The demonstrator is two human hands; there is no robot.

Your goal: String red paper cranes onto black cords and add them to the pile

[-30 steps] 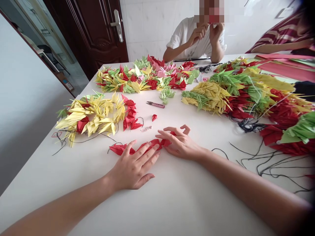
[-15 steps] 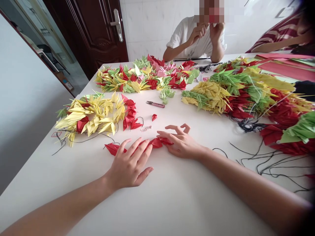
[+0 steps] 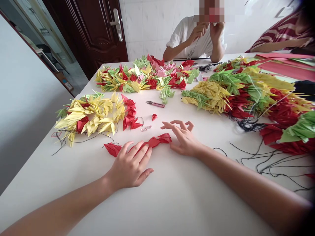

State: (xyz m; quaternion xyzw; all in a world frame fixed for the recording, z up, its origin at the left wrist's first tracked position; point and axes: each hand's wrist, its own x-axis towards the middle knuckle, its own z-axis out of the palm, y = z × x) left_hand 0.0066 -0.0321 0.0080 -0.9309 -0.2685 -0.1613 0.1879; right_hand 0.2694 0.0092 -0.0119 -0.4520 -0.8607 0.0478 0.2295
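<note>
Head cam view, looking down a long white worktop [image 3: 172,203]. The left hand [image 3: 129,165] is lying palm down, fingers loosely spread, with the fingertips resting on a short string of red paper cranes [image 3: 139,146]. It's pressing on them more than gripping, as far as I can tell. The string lies near the front edge, running sideways between both hands. The right hand [image 3: 184,139] is half open with the fingers curled, its heel near the string's right end, and it isn't holding anything.

Just past the hands there's a single red crane [image 3: 154,117], some tiny paper scraps [image 3: 146,128] and pink-handled thread snips [image 3: 155,104]. A yellow and red crane pile [image 3: 93,114] sits toward the left edge, a mixed crane pile [image 3: 140,80] toward the far edge, and a huge crane heap [image 3: 241,95] takes over the right side, with loose black thread [image 3: 275,164] trailing in front of it.

Across the far edge, a co-worker in a white T-shirt [image 3: 183,41] has both hands up near the chin, with a thread hanging down. Another person in a striped top [image 3: 283,39] sits at the far right corner, by some red paper sheets [image 3: 285,70].
</note>
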